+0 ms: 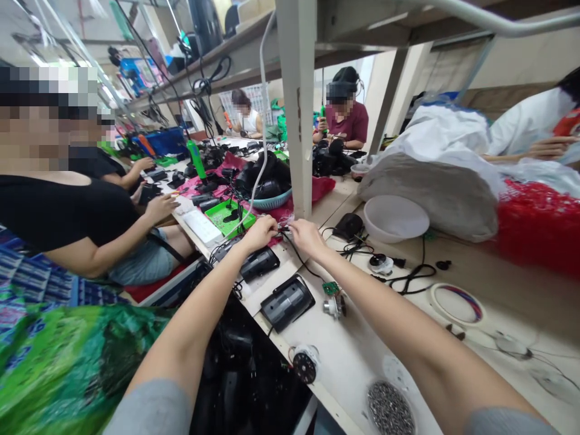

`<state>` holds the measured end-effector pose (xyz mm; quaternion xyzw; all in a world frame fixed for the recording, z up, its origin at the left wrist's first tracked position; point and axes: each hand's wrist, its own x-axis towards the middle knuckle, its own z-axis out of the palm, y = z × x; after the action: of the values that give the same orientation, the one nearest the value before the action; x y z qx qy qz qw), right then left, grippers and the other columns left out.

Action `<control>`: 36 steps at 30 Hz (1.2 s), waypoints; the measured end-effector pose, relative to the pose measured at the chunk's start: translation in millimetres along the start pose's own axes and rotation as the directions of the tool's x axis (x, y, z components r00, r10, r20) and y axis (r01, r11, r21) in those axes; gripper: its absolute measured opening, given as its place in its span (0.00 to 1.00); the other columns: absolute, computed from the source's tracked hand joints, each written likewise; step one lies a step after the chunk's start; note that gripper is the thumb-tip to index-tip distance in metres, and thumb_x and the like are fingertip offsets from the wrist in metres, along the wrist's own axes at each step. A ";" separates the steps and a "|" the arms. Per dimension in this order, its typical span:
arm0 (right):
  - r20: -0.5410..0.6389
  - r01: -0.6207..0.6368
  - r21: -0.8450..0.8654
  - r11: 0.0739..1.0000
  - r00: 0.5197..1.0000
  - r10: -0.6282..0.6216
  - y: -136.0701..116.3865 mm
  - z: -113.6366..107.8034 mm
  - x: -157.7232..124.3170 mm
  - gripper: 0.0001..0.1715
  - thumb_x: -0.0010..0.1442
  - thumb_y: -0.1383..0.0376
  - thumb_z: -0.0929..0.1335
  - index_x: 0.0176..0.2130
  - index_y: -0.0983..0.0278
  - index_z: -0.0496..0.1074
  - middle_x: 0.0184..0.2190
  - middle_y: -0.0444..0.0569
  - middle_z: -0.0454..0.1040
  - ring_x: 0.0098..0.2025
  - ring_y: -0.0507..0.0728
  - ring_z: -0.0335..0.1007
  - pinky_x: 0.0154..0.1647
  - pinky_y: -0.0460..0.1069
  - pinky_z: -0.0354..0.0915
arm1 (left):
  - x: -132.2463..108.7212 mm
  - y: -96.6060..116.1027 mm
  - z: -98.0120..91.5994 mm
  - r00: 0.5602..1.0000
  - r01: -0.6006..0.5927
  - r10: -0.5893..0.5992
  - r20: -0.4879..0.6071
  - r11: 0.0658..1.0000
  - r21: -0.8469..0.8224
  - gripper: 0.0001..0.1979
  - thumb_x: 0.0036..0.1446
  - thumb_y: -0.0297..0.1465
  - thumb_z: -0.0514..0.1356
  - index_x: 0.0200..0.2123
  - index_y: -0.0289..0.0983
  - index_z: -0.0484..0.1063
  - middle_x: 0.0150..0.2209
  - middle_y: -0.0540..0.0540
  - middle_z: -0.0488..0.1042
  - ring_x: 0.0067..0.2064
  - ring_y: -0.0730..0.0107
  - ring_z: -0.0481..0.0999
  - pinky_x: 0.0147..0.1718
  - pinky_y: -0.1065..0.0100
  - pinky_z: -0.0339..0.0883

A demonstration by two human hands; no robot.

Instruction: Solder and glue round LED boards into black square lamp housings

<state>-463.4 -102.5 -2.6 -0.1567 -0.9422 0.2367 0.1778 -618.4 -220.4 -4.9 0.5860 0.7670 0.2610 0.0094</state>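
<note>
My left hand (261,234) and my right hand (309,238) reach far forward over the table, close together, with fingers pinched. Between them is a black cable (296,254), held by both; the small detail at the fingertips is too blurred to make out. The cable runs down towards a green circuit board (330,288) beside a small silver motor (334,307). Left of that lies a black plastic housing (287,303), with another black housing (259,263) behind it, below my left hand. A round motor (305,364) sits at the table's near edge.
A tub of small screws (390,408) stands at the front. To the right are a white bowl (396,217), a tape roll (457,304) and loose black cords. A shelf post (294,109) rises just beyond my hands. A green tray (229,216) and a co-worker (67,217) are left.
</note>
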 end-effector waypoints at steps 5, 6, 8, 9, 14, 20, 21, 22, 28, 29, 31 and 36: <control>0.065 -0.014 0.001 1.000 0.998 0.014 -3.6 16.6 17.8 0.13 0.70 0.60 0.66 0.46 0.65 0.76 0.47 0.52 0.78 0.50 0.57 0.75 0.56 0.58 0.69 | -5.9 2.6 -1.9 0.998 -0.054 0.054 -0.014 0.998 -0.037 0.06 0.55 0.23 0.61 0.28 0.38 0.68 0.36 0.47 0.69 0.42 0.63 0.71 0.47 0.61 0.67; 0.076 -0.022 -0.002 1.000 0.997 0.022 -4.5 19.2 21.7 0.14 0.69 0.58 0.67 0.47 0.65 0.75 0.48 0.51 0.78 0.50 0.57 0.75 0.56 0.59 0.69 | -6.2 3.1 -2.3 0.998 -0.066 0.065 -0.023 0.997 -0.044 0.05 0.56 0.24 0.61 0.29 0.38 0.69 0.37 0.46 0.70 0.43 0.63 0.71 0.48 0.61 0.67; 0.102 -0.030 -0.005 1.000 0.994 0.030 -5.9 22.9 28.0 0.16 0.69 0.56 0.68 0.48 0.64 0.75 0.49 0.51 0.77 0.51 0.58 0.75 0.56 0.59 0.70 | -6.6 3.6 -2.3 0.997 -0.065 0.064 -0.039 0.997 -0.043 0.04 0.56 0.25 0.61 0.30 0.38 0.69 0.39 0.46 0.70 0.44 0.63 0.72 0.49 0.61 0.67; 0.117 -0.026 -0.004 1.000 0.993 0.027 -6.3 24.1 29.9 0.16 0.69 0.56 0.68 0.48 0.64 0.75 0.50 0.51 0.77 0.52 0.58 0.74 0.56 0.59 0.70 | -6.6 3.3 -1.9 0.998 -0.052 0.050 -0.043 0.998 -0.037 0.04 0.57 0.25 0.61 0.30 0.38 0.69 0.39 0.46 0.71 0.44 0.63 0.72 0.49 0.61 0.68; 0.192 0.018 -0.014 1.000 0.981 -0.015 -6.4 25.7 25.9 0.16 0.69 0.56 0.67 0.49 0.64 0.75 0.51 0.51 0.77 0.52 0.58 0.74 0.56 0.59 0.70 | -5.7 -0.9 1.5 0.999 0.035 -0.036 -0.030 0.999 -0.002 0.06 0.57 0.23 0.59 0.30 0.39 0.68 0.33 0.47 0.73 0.39 0.63 0.73 0.44 0.62 0.67; 0.180 0.020 -0.167 0.986 0.984 0.011 -13.0 23.3 12.7 0.21 0.67 0.56 0.69 0.54 0.66 0.71 0.52 0.53 0.75 0.54 0.60 0.72 0.55 0.60 0.69 | -4.3 2.4 2.0 0.998 0.067 -0.067 -0.021 0.998 0.008 0.06 0.56 0.24 0.60 0.29 0.39 0.67 0.33 0.46 0.73 0.39 0.62 0.73 0.43 0.62 0.67; 0.176 0.017 -0.198 0.980 0.984 0.019 -14.5 21.1 12.3 0.21 0.67 0.57 0.69 0.55 0.66 0.70 0.52 0.53 0.75 0.53 0.60 0.73 0.54 0.60 0.70 | -4.7 3.8 2.1 0.998 0.068 -0.068 -0.018 0.998 0.006 0.07 0.56 0.24 0.60 0.29 0.39 0.66 0.33 0.46 0.73 0.40 0.61 0.73 0.44 0.62 0.67; 0.174 0.020 -0.227 0.974 0.985 0.020 -16.1 18.1 12.6 0.20 0.68 0.58 0.68 0.55 0.66 0.69 0.51 0.53 0.75 0.52 0.60 0.73 0.53 0.59 0.70 | -5.4 5.1 2.2 0.997 0.072 -0.072 -0.016 0.997 0.001 0.07 0.56 0.23 0.60 0.28 0.39 0.66 0.34 0.46 0.73 0.40 0.61 0.73 0.45 0.62 0.66; 0.184 0.192 -0.354 0.915 0.974 -0.133 -28.9 -5.4 24.1 0.16 0.71 0.69 0.58 0.52 0.68 0.70 0.53 0.64 0.72 0.59 0.64 0.65 0.52 0.55 0.70 | -6.7 4.3 -1.0 0.981 0.187 -0.190 -0.041 0.980 -0.065 0.06 0.54 0.24 0.60 0.29 0.40 0.66 0.29 0.48 0.73 0.36 0.62 0.73 0.42 0.64 0.66; 0.178 0.213 -0.367 0.905 0.971 -0.157 -31.1 -7.6 26.9 0.18 0.72 0.69 0.56 0.53 0.67 0.70 0.54 0.64 0.71 0.60 0.64 0.63 0.52 0.55 0.70 | -5.6 2.7 -2.3 0.974 0.215 -0.220 -0.058 0.973 -0.084 0.06 0.54 0.25 0.60 0.29 0.40 0.66 0.29 0.48 0.74 0.36 0.62 0.73 0.42 0.64 0.66; 0.154 0.226 -0.387 0.894 0.972 -0.179 -33.8 -9.0 32.4 0.20 0.73 0.69 0.54 0.55 0.67 0.68 0.56 0.64 0.69 0.61 0.64 0.62 0.50 0.55 0.71 | -2.8 -1.3 -4.5 0.954 0.274 -0.286 -0.093 0.954 -0.126 0.05 0.53 0.26 0.61 0.29 0.40 0.66 0.30 0.49 0.74 0.35 0.64 0.73 0.41 0.65 0.66; 0.126 0.159 -0.381 0.911 0.985 -0.119 -28.3 1.8 39.0 0.17 0.73 0.66 0.58 0.56 0.67 0.67 0.51 0.59 0.72 0.52 0.61 0.72 0.48 0.56 0.72 | 3.1 -11.2 -2.6 0.889 0.403 -0.441 -0.121 0.881 -0.248 0.05 0.52 0.29 0.62 0.26 0.38 0.68 0.24 0.52 0.71 0.28 0.69 0.70 0.33 0.68 0.65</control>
<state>-504.7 -112.2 20.2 -0.1093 -0.9869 0.0391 0.1119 -630.2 -220.6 -6.4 0.3747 0.8412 0.3846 0.0629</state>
